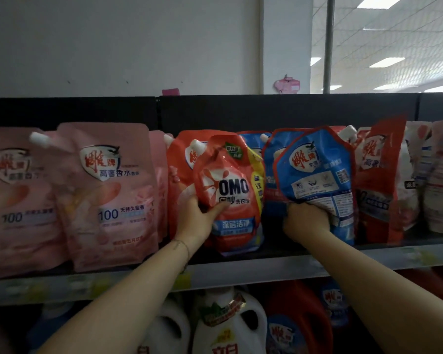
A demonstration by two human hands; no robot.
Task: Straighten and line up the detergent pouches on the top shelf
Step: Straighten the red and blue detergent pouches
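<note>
Head view: the left hand (197, 217) is grasping one red OMO pouch (232, 175) on the top shelf (253, 270). Just right of it, the right hand (304, 222) is clutching one blue pouch (315, 169); two large pink pouches (113, 195) are standing to its left.

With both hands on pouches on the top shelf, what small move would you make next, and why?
Probably turn the blue pouch upright with the right hand: it sits tilted, its lower part crumpled in that grip, while the left hand holds the red OMO pouch beside it, also slightly askew.
</note>
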